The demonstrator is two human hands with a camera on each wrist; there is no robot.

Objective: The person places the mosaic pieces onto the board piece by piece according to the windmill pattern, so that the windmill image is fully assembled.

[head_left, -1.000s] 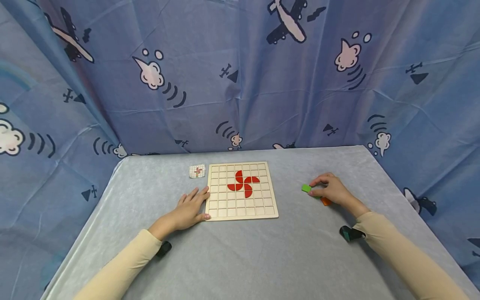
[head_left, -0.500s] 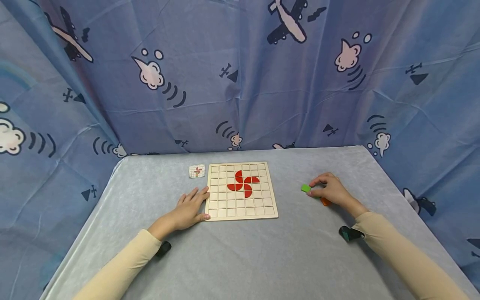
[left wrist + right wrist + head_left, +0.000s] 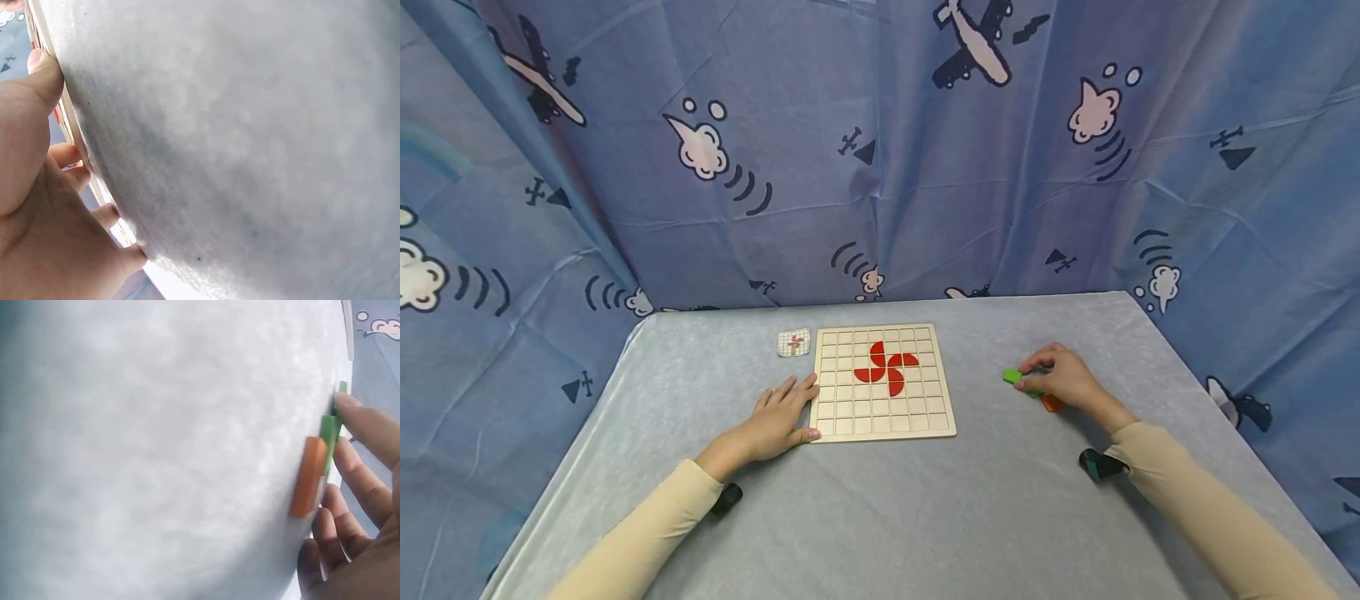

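A light wooden grid board (image 3: 842,421) lies on the table, with several red quarter-round pieces (image 3: 874,374) set on it like a pinwheel. My left hand (image 3: 775,423) rests with spread fingers at the board's left edge; in the left wrist view the thumb (image 3: 47,72) touches that edge. To the right of the board, my right hand (image 3: 1065,383) pinches a green square tile (image 3: 1012,375) between thumb and forefinger. Partly under that hand lie another green piece (image 3: 327,434) and an orange piece (image 3: 1052,403).
A small pattern card (image 3: 793,342) with a printed grid lies left of the board's top corner. Grey cloth covers the table (image 3: 880,517). A blue printed curtain (image 3: 820,167) hangs behind it and along both sides.
The green tile has tilted slightly in my right fingers, and a little more of the second green piece shows beneath the hand. My left hand and the board have stayed put.
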